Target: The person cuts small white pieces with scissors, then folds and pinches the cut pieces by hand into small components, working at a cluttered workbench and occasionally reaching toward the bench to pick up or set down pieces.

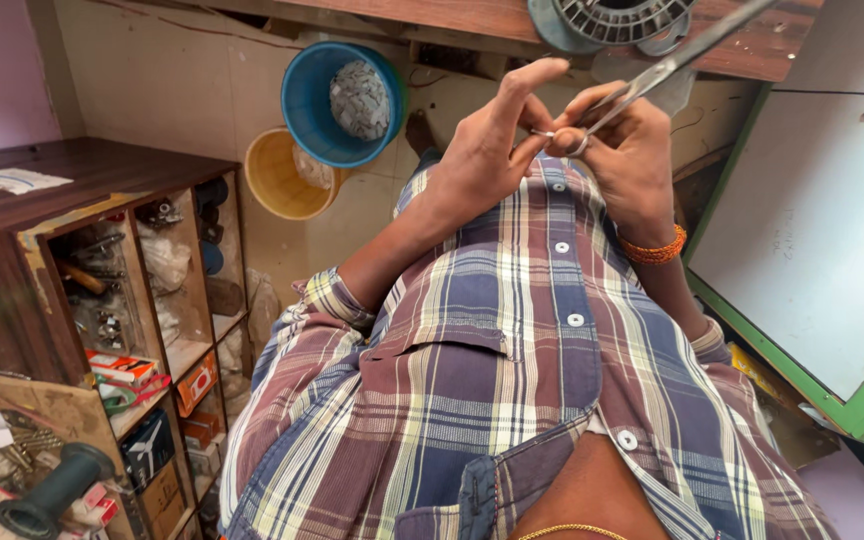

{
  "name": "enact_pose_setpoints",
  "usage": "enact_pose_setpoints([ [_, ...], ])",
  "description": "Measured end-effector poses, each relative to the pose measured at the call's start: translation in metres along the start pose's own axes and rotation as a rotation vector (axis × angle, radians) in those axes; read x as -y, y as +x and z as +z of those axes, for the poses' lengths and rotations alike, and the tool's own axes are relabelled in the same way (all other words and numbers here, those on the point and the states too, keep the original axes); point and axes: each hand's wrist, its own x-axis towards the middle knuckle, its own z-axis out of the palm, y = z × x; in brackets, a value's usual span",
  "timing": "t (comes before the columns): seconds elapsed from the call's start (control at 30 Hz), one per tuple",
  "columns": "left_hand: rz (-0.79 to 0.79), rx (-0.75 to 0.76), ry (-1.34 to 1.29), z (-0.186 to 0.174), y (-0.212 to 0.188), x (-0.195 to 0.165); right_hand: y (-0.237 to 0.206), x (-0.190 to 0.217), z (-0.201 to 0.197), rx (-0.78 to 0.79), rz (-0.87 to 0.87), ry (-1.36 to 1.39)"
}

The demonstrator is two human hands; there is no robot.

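My right hand held tweezers, long axis running up-right from fingers. Left hand just beside, fingers pinched at tweezers' near end; what it gripped, too small to tell.

Cluttered wooden shelf unit at left; beige wall; green-framed white panel at right.
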Motion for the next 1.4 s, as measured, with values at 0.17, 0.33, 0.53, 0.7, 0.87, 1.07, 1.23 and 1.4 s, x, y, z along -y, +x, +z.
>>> enact_pose_setpoints([
  [0.17, -0.054, -0.008, 0.011, 0.006, -0.003, 0.015, 0.006, 0.000, -0.012, 0.092, 0.091, -0.023],
  [0.33, -0.372, 0.151, -0.542, -0.001, 0.003, 0.035, 0.000, -0.001, -0.006, 0.089, 0.027, 0.036],
  [0.53, -0.306, 0.060, -0.448, 0.001, 0.000, 0.026, -0.005, -0.007, 0.008, 0.060, -0.113, -0.094],
  [0.7, -0.382, -0.003, -0.596, 0.004, 0.005, 0.015, -0.005, -0.018, 0.008, 0.008, -0.222, 0.023],
  [0.87, -0.280, -0.028, -0.515, 0.003, 0.005, 0.006, -0.008, -0.026, 0.009, -0.025, -0.276, -0.012],
  [1.07, 0.173, -0.104, 0.158, 0.000, -0.002, -0.008, -0.003, -0.024, 0.013, -0.081, -0.260, 0.010],
  [1.23, -0.098, -0.108, -0.354, 0.000, 0.001, 0.001, 0.002, -0.011, 0.012, -0.015, -0.229, 0.063],
  [1.4, -0.280, -0.155, -0.902, -0.006, 0.009, 0.027, 0.002, 0.006, 0.003, 0.200, 0.022, 0.156],
])
